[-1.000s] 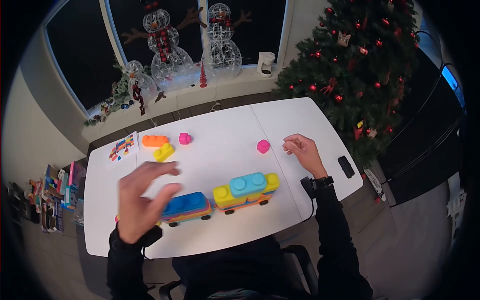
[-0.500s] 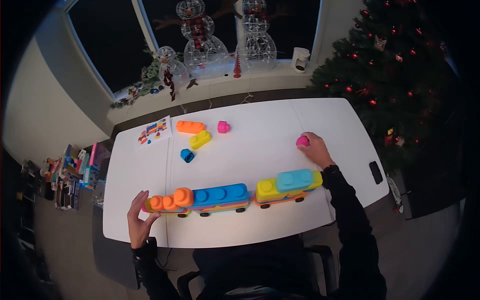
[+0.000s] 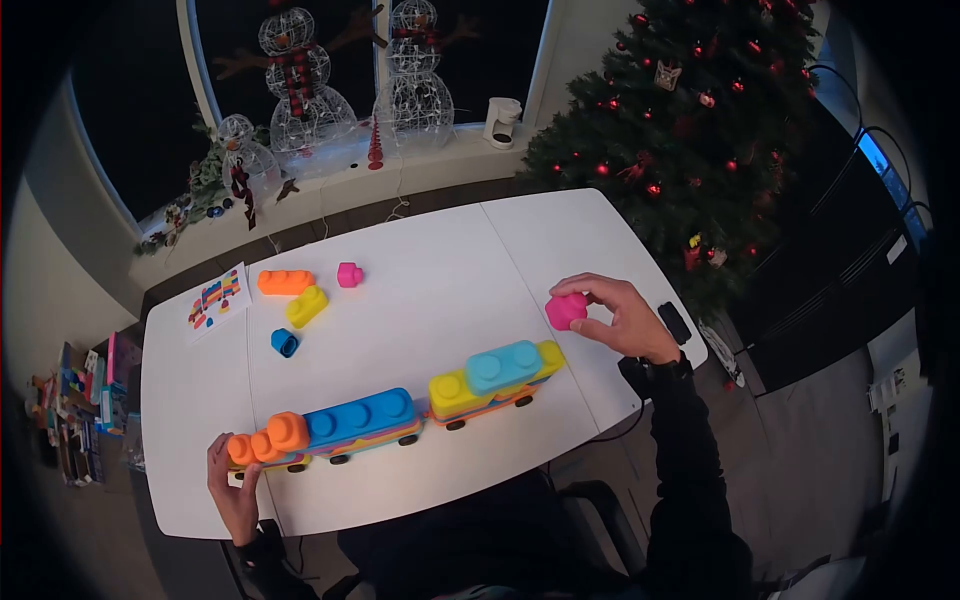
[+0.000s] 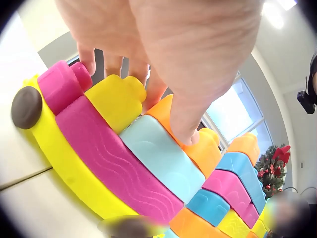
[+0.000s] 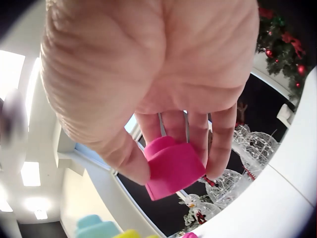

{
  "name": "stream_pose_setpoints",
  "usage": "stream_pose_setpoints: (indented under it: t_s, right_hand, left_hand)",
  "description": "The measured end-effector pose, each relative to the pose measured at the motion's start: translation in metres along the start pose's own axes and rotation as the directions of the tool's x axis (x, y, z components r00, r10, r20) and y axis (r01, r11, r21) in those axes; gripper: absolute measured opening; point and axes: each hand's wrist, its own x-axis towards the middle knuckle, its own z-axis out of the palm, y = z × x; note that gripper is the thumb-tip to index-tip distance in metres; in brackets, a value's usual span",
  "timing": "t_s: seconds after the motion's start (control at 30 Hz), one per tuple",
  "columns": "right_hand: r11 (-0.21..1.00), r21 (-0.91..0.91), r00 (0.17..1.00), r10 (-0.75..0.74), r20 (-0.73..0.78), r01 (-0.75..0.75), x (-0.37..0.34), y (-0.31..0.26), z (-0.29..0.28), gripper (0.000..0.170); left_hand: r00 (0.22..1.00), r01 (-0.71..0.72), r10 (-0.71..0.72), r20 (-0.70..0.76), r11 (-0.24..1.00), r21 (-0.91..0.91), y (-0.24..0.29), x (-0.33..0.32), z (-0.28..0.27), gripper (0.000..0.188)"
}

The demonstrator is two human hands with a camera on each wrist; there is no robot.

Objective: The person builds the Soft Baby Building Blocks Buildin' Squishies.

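Observation:
A train of stacked toy blocks stands along the near part of the table: a small left car with orange blocks (image 3: 262, 444), a blue-topped middle car (image 3: 360, 415) and a yellow right car with a light blue block (image 3: 504, 366) on top. My left hand (image 3: 234, 500) grips the left car from both sides. In the left wrist view the thumb presses an orange block (image 4: 204, 151), beside a yellow block (image 4: 116, 101) and a pink block (image 4: 59, 89). My right hand (image 3: 632, 322) pinches a pink block (image 3: 566, 311) between thumb and fingers, stud toward the palm.
Farther back lie an orange block (image 3: 286, 282), a yellow block (image 3: 306, 306), a second pink block (image 3: 349, 274) and a small blue block (image 3: 285, 343). A picture sheet (image 3: 218, 303) is at the left edge, a black case (image 3: 674, 322) at the right edge.
My left hand has come down from above the table onto the left car. My right hand has reached the pink block and taken it between thumb and fingers, drawing it nearer.

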Motion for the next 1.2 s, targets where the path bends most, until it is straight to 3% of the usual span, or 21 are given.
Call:
stream_pose_setpoints:
  t_s: [0.07,0.17,0.4,0.63,0.73,0.8,0.83,0.9,0.97,1.03,1.1,1.13,1.2]
  right_hand:
    - [0.991,-0.086,0.989,-0.092,0.114,0.102,-0.012,-0.012,0.002,0.048]
    - [0.993,-0.081,0.985,-0.076,0.155,0.089,-0.020,-0.020,0.013,0.049]
    - [0.984,-0.115,0.967,-0.104,0.233,0.134,-0.017,-0.022,0.015,0.050]
    - [0.974,-0.167,0.969,-0.113,0.219,0.152,-0.022,-0.018,0.023,0.052]
    - [0.977,-0.169,0.965,-0.084,0.248,0.129,-0.024,-0.016,0.024,0.063]
    - [0.998,-0.059,0.977,0.023,0.211,-0.011,-0.025,-0.011,0.027,0.077]
    - [0.999,-0.046,0.975,0.008,0.223,0.002,-0.027,-0.004,0.032,0.077]
    - [0.967,0.222,0.982,0.093,0.162,-0.128,-0.036,0.027,0.052,0.091]
    - [0.971,0.179,0.968,0.119,0.222,-0.161,-0.043,0.062,0.076,0.092]
    - [0.975,0.023,0.952,0.210,0.223,-0.220,-0.052,0.085,0.101,0.084]
    - [0.959,0.102,0.948,0.239,0.208,-0.265,-0.052,0.095,0.116,0.078]
    - [0.934,0.167,0.940,0.286,0.185,-0.317,-0.053,0.097,0.121,0.073]
    - [0.951,0.150,0.958,0.251,0.141,-0.271,-0.053,0.099,0.123,0.071]
  left_hand:
    - [1.000,-0.003,0.003,0.001,1.000,0.013,0.000,0.000,0.002,0.054]
    - [1.000,-0.026,0.026,-0.008,0.999,0.024,0.001,0.000,0.002,0.052]
    - [1.000,0.000,0.000,0.007,1.000,0.030,-0.004,-0.001,0.001,0.055]
    - [1.000,0.026,-0.026,-0.010,1.000,0.017,0.001,-0.001,0.005,0.059]
    - [1.000,0.009,-0.009,-0.016,1.000,0.013,-0.001,-0.001,0.006,0.063]
    - [1.000,-0.011,0.011,0.002,0.998,0.055,-0.003,0.000,0.005,0.066]
    - [0.999,-0.035,0.033,0.023,0.996,0.087,-0.006,0.000,0.003,0.070]
    - [0.998,-0.059,0.058,0.008,0.990,0.130,-0.011,0.000,0.003,0.078]
    - [0.998,-0.052,0.045,0.038,0.979,0.196,0.002,0.000,0.007,0.081]
    - [0.999,-0.034,0.030,0.022,0.976,0.215,0.000,-0.001,0.013,0.081]
    - [0.998,-0.065,0.066,0.005,0.951,0.303,-0.001,-0.001,0.015,0.079]
    - [1.000,-0.027,0.028,0.000,0.964,0.266,0.003,-0.001,0.017,0.078]
    - [1.000,-0.004,0.009,-0.019,0.974,0.228,0.009,0.000,0.022,0.075]
